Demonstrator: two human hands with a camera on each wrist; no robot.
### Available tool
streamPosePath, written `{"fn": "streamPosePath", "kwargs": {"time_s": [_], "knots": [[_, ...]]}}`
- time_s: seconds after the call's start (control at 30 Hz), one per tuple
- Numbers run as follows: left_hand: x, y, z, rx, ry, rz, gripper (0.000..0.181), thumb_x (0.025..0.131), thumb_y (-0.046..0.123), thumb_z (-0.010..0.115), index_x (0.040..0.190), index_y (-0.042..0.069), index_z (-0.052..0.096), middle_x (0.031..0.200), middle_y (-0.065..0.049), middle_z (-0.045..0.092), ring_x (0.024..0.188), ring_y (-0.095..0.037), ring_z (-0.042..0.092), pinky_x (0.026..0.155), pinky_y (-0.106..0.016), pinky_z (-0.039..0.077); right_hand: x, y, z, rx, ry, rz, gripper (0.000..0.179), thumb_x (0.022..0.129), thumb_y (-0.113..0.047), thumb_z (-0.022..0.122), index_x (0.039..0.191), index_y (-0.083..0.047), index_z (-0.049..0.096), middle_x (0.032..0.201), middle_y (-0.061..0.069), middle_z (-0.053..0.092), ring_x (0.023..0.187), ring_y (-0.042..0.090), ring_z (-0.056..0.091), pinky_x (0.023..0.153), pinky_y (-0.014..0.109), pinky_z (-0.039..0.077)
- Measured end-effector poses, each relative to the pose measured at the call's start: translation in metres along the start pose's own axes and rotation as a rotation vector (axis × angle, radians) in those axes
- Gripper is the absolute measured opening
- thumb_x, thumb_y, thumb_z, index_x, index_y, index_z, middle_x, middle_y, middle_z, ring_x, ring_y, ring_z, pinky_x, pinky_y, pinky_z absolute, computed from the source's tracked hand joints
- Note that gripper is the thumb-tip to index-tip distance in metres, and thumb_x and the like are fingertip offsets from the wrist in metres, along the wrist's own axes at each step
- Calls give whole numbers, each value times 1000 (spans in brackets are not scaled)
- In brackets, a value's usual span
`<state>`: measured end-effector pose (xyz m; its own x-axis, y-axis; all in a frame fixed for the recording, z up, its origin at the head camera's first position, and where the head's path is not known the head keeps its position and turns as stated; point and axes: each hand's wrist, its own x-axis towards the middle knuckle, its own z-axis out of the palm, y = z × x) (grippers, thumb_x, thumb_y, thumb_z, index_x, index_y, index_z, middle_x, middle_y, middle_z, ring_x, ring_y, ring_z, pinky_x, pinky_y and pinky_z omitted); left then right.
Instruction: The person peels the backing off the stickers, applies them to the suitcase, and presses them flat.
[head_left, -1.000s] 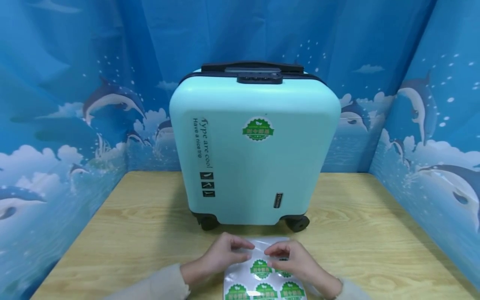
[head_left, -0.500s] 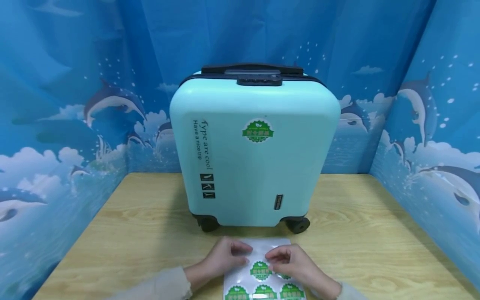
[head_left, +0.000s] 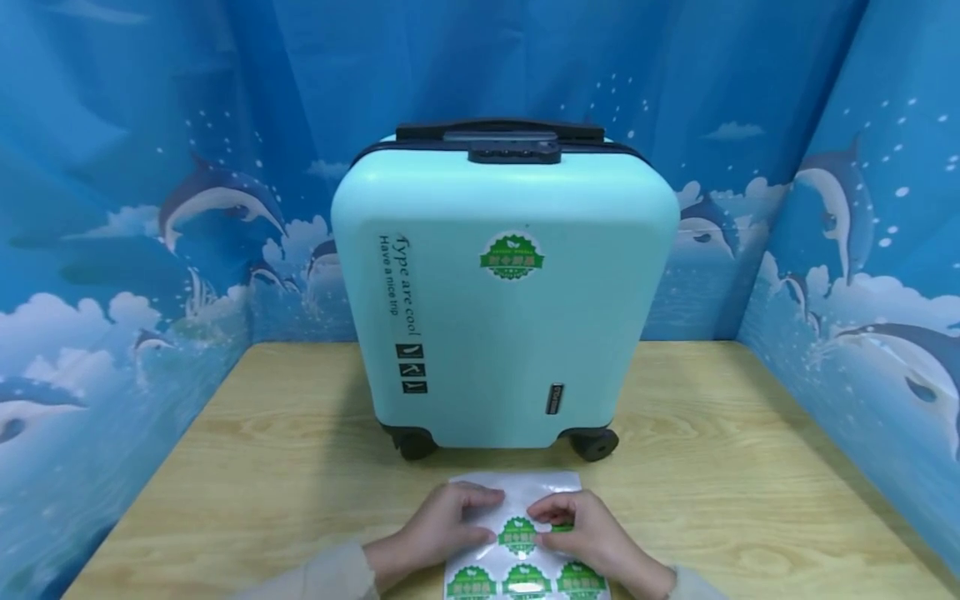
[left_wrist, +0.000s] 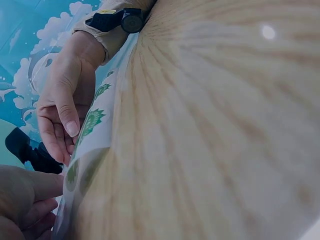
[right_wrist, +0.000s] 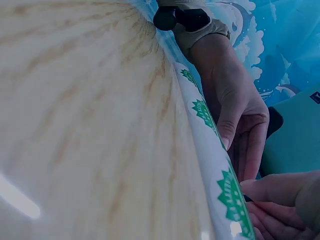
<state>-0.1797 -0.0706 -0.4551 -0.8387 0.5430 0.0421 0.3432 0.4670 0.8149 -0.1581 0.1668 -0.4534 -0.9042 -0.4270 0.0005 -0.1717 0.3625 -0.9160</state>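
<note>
A white sheet of round green stickers (head_left: 480,500) lies on the table in front of a mint-green suitcase (head_left: 465,333). One round green sticker (head_left: 513,255) is on the suitcase's front. My left hand (head_left: 442,529) rests over the sheet's left side, thumb and forefinger apart. Opposite it, my right hand (head_left: 592,533) has its thumb tip by the right edge of a sheet sticker (head_left: 517,537), its forefinger bent above. It partly covers another sticker. Bent up at its near edge, the sheet (right_wrist: 197,130) shows in the right wrist view; neither hand visibly pinches it.
The suitcase stands upright on black wheels (head_left: 595,444), with a black handle (head_left: 498,129) on top. A wooden table (head_left: 750,483) lies beneath everything. Blue dolphin-print curtains (head_left: 300,83) enclose the back and sides.
My left hand's thumb and my right hand's thumb have shifted slightly towards me over the sheet. The head view has drifted a little. The suitcase and sheet otherwise stay in place.
</note>
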Motion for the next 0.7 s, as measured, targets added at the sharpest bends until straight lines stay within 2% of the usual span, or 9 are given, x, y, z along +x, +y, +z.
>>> {"fn": "streamPosePath", "kwargs": {"time_s": [0.17, 0.33, 0.5, 0.7], "knots": [[0, -2, 0, 80, 18, 63, 44, 74, 16, 77, 115, 5, 65, 118, -3, 65, 114, -21, 58, 98, -36, 45, -1, -1, 0, -25, 7, 20, 28, 77, -9, 74, 102, 1, 68, 98, 10, 69, 88, 14, 64, 79, 20, 51], [2, -2, -1, 144, 22, 75, 44, 75, 19, 76, 115, 7, 64, 118, -2, 65, 113, -18, 58, 98, -36, 45, 1, 0, -1, -72, 22, 14, 28, 76, -10, 74, 102, -2, 68, 98, 7, 70, 88, 12, 64, 79, 19, 50], [3, 1, -2, 161, 22, 38, 40, 75, 19, 76, 113, 10, 67, 114, 0, 67, 108, -16, 60, 92, -34, 48, 2, 1, 1, -80, 28, 12, 27, 76, -9, 74, 102, -3, 69, 98, 7, 69, 87, 11, 63, 79, 20, 50], [6, 4, -3, 83, 9, -58, 34, 74, 15, 77, 107, 13, 70, 109, 2, 69, 106, -18, 62, 91, -38, 50, 2, 1, 1, -77, 30, 27, 25, 76, -7, 73, 101, -3, 69, 97, 6, 69, 86, 11, 62, 77, 20, 50]]}}
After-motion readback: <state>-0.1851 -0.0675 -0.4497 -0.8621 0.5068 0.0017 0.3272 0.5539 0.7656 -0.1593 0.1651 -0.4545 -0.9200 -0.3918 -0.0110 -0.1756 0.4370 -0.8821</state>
